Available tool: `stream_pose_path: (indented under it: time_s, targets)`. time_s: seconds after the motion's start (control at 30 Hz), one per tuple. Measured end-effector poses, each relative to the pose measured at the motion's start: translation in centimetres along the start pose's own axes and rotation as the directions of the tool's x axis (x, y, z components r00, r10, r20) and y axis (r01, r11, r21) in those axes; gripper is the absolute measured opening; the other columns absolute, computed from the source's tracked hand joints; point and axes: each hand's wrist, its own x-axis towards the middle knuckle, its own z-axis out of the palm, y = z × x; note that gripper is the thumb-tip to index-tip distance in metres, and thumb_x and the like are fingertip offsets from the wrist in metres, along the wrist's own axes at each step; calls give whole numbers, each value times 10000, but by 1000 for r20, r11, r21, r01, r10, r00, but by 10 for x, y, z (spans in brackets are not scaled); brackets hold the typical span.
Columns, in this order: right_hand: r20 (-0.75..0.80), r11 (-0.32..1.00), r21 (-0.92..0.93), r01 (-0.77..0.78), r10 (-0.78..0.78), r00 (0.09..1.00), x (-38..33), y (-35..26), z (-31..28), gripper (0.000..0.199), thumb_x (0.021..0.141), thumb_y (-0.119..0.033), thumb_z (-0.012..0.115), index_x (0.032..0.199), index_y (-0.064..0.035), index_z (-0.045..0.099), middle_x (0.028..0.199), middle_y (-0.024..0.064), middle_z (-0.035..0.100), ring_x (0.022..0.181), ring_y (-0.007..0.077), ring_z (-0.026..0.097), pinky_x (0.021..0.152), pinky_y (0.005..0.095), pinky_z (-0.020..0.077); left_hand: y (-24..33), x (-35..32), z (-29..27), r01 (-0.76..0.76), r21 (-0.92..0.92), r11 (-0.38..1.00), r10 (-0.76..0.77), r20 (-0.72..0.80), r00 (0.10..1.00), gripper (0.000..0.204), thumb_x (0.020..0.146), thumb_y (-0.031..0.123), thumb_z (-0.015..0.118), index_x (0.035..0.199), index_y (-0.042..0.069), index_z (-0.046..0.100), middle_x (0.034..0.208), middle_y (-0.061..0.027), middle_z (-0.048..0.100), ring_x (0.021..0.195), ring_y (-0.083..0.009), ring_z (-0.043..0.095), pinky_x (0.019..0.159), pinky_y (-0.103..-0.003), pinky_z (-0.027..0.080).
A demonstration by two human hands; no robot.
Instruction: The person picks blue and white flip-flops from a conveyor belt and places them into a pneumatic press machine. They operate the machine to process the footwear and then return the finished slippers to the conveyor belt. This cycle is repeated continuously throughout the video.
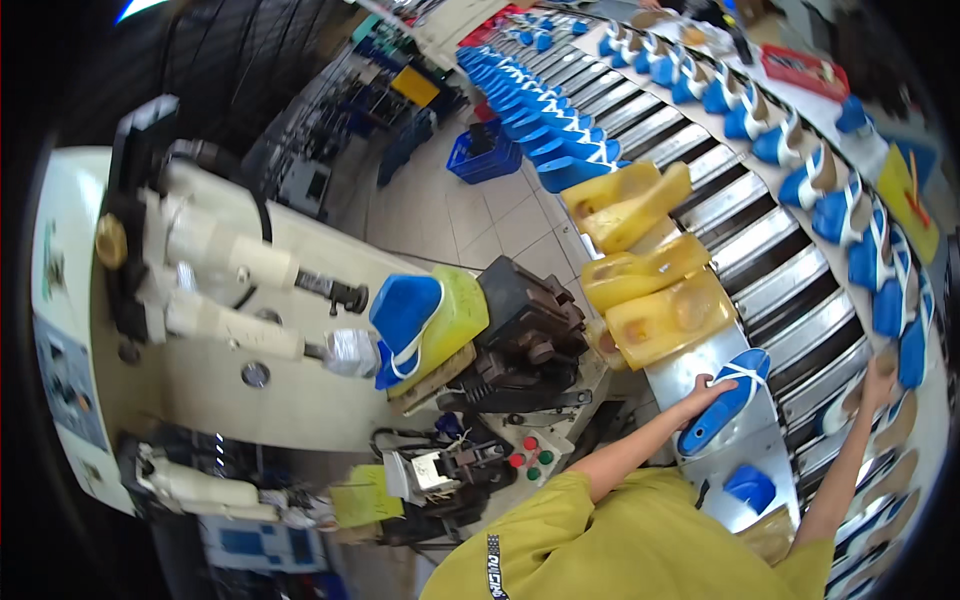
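My left hand (708, 394) is closed around a blue shoe last (712, 424) with white straps across it, held over the metal plate (665, 378) beside the rollers. My right hand (880, 374) reaches out to the right, up against the row of strapped blue lasts (888, 305). Its fingers are too small and blurred to show whether they hold one. Below the held last, a loose blue piece (750, 487) lies on the metal plate.
Yellow translucent moulded blocks (672, 318) sit beside the roller conveyor (748, 235). Farther off stands a long row of blue lasts (530, 110). To my left is a machine with a blue last (407, 312) on a yellow-green block and a button panel (533, 458). A blue crate (484, 155) rests on the floor.
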Motion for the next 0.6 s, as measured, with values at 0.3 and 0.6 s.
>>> stream_pose_path:
  time_s: [0.3, 0.6]
  targets:
    - [-73, 882, 467, 63, -33, 997, -58, -37, -183, 740, 874, -369, 742, 1414, 54, 463, 1452, 212, 486, 1329, 310, 475, 1127, 376, 346, -16, 29, -59, -99, -173, 980, 144, 270, 952, 658, 886, 599, 587, 1337, 121, 554, 1237, -98, 618, 1075, -217, 607, 934, -380, 486]
    - [657, -283, 741, -609, 122, 744, -220, -137, -226, 655, 919, -617, 488, 1247, -62, 601, 1120, 146, 683, 996, 320, 671, 918, 460, 544, -7, -6, -47, -442, 179, 879, 477, -319, 819, 500, 976, 379, 587, 1250, -38, 552, 1225, -145, 623, 1074, -231, 600, 959, -359, 459]
